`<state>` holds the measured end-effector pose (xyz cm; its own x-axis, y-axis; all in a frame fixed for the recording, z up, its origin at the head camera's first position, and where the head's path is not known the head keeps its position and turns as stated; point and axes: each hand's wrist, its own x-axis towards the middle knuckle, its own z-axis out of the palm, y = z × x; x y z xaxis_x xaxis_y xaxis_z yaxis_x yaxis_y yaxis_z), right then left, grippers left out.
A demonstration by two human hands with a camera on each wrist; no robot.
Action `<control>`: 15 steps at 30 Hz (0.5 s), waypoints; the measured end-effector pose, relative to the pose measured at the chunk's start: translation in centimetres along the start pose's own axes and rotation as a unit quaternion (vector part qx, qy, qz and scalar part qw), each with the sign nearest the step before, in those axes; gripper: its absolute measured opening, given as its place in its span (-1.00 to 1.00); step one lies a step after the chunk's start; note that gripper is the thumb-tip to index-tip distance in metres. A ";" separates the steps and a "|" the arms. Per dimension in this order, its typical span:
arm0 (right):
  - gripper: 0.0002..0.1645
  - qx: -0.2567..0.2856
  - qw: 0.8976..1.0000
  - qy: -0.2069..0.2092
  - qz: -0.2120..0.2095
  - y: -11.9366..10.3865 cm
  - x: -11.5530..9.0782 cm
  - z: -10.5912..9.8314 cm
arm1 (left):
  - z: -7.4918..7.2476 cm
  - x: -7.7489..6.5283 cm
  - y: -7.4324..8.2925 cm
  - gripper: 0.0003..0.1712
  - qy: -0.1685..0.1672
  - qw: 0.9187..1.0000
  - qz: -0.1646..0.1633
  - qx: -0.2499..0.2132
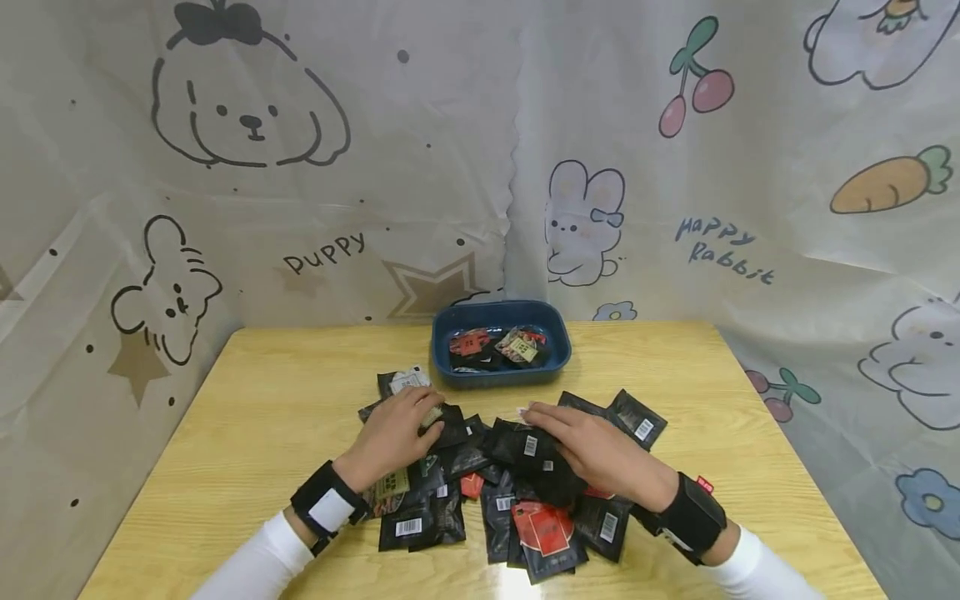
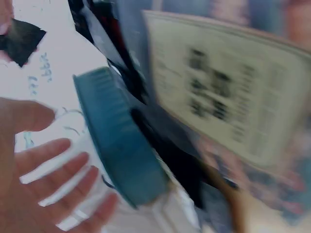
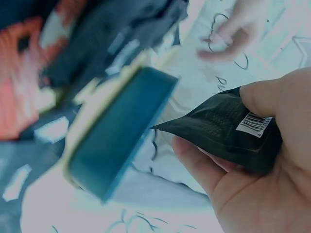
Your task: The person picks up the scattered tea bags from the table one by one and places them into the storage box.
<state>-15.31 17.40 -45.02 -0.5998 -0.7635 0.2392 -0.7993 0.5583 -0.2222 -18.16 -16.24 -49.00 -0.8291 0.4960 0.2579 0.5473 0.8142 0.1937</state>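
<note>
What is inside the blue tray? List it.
The blue tray holds a red-fronted packet, a yellow-labelled packet and some black packaging. Whatever lies beneath these is covered and cannot be seen.

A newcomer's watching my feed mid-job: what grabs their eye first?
Probably the messy heap of dark packets on the wooden table, between the left hand and the right hand, which pinches one black packet. Next, the blue tray beyond the heap, holding more packets. Then the backdrop's big puppy drawing, at the head view's upper left.
</note>
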 end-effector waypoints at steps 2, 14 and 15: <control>-0.30 -0.006 1.000 0.015 -0.005 0.1 0.5 -1.0 | 0.4 -0.5 -0.9 -0.37 -0.036 0.999 -0.027 -0.006; -0.36 -0.028 0.997 0.073 -0.007 2.7 4.2 -6.3 | 1.6 -1.0 -1.9 -0.35 -0.124 0.991 -0.028 -0.036; -0.37 -0.028 0.997 0.073 -0.005 3.0 4.5 -6.5 | 1.5 -0.9 -1.8 -0.39 -0.123 0.992 -0.022 -0.037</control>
<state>-20.67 17.79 -38.44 -0.5873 -0.7162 0.3769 -0.8036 0.5714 -0.1663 -18.60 -17.73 -51.00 -0.8504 0.5259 0.0115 0.5089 0.8170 0.2712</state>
